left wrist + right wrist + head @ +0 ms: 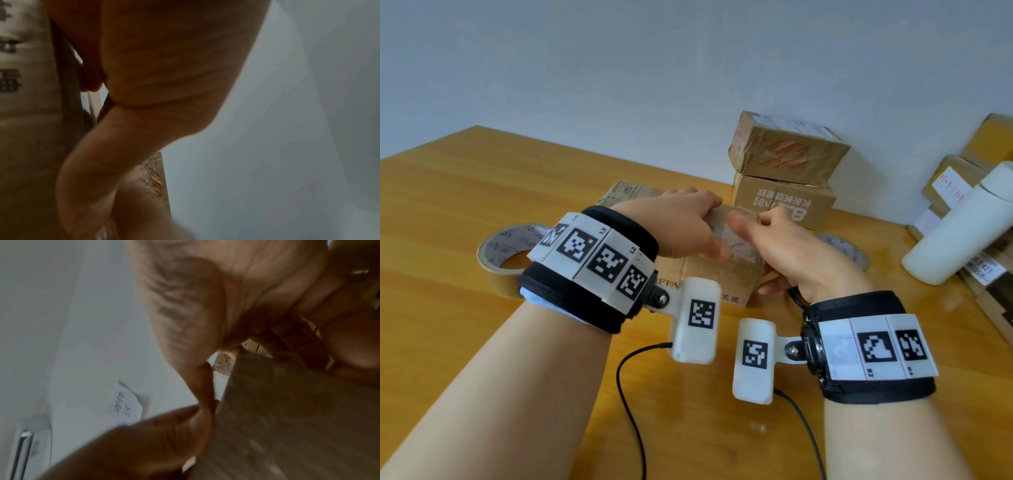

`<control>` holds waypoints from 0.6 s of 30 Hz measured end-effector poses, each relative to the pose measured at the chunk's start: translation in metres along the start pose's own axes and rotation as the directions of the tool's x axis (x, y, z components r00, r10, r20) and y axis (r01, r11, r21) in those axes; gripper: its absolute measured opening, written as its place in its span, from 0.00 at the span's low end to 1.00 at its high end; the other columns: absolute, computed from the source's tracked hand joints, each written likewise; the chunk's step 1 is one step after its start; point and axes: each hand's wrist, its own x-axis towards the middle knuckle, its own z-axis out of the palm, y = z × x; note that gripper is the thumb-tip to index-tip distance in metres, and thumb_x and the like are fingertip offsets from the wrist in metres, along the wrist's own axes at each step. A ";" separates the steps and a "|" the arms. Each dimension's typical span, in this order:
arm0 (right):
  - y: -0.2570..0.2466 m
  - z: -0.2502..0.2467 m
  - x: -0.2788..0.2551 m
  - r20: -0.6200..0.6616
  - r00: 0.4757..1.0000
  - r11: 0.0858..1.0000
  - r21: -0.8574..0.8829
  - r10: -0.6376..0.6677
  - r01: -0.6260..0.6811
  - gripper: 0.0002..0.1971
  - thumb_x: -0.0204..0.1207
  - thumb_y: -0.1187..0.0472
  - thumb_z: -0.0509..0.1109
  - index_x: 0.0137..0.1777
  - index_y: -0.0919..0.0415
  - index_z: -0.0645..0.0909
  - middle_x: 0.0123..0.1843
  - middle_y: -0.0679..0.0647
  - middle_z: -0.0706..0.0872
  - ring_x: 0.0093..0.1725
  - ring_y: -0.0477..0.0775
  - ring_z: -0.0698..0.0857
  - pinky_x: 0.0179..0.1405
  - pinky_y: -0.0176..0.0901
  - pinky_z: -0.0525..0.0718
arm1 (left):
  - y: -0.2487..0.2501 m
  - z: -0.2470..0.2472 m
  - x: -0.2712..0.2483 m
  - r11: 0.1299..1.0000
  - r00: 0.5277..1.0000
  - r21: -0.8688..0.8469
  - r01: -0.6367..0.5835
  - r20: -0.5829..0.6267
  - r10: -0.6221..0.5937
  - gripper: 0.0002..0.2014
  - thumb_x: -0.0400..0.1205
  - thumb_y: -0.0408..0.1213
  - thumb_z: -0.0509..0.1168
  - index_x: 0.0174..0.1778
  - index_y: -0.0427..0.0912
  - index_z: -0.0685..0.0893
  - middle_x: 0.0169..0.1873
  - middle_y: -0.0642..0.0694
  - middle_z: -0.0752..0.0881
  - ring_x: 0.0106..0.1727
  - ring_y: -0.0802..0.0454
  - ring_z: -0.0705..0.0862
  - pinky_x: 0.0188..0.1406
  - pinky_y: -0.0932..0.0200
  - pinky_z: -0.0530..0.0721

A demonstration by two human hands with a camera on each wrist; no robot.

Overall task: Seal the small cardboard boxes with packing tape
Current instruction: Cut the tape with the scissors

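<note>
Both hands hold one small brown cardboard box (726,270) on the wooden table (465,205): left hand (681,226) grips its top edge, right hand (791,253) clasps its right side.

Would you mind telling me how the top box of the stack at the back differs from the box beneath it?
The top box is wrapped in glossy, crinkled tape with red print, while the lower box shows plain cardboard with dark printed characters. The top box sits skewed on the stack; the lower box lies flat on the table. The top box carries a white label; none shows on the lower box. Both are small brown cardboard boxes, untouched by either hand.
</note>
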 end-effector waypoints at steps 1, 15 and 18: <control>-0.001 0.001 0.000 -0.005 1.000 0.999 -0.037 -0.004 0.004 0.36 0.76 0.33 0.73 0.75 0.48 0.62 0.55 0.51 0.85 0.50 0.53 0.90 0.36 0.48 0.93 | 0.000 0.000 0.000 1.000 1.000 0.002 0.000 -0.001 0.000 0.41 0.80 0.55 0.70 0.86 0.56 0.57 0.80 0.54 0.66 0.81 0.52 0.63 0.80 0.44 0.63; 0.000 0.006 0.007 -0.062 0.998 0.998 -0.055 -0.020 0.016 0.20 0.86 0.44 0.64 0.71 0.48 0.62 0.58 0.53 0.84 0.50 0.59 0.89 0.34 0.55 0.94 | -0.005 0.002 -0.001 0.993 0.998 -0.099 -0.062 -0.026 0.059 0.19 0.78 0.54 0.73 0.63 0.67 0.78 0.64 0.58 0.75 0.60 0.54 0.74 0.61 0.51 0.74; 0.002 0.007 0.010 -0.068 0.997 0.998 -0.060 -0.026 0.022 0.23 0.87 0.47 0.61 0.77 0.49 0.59 0.62 0.56 0.83 0.48 0.60 0.90 0.31 0.53 0.93 | -0.005 0.003 0.000 0.989 0.996 -0.124 -0.082 -0.029 0.079 0.16 0.77 0.53 0.74 0.59 0.68 0.81 0.64 0.60 0.77 0.59 0.57 0.78 0.61 0.51 0.76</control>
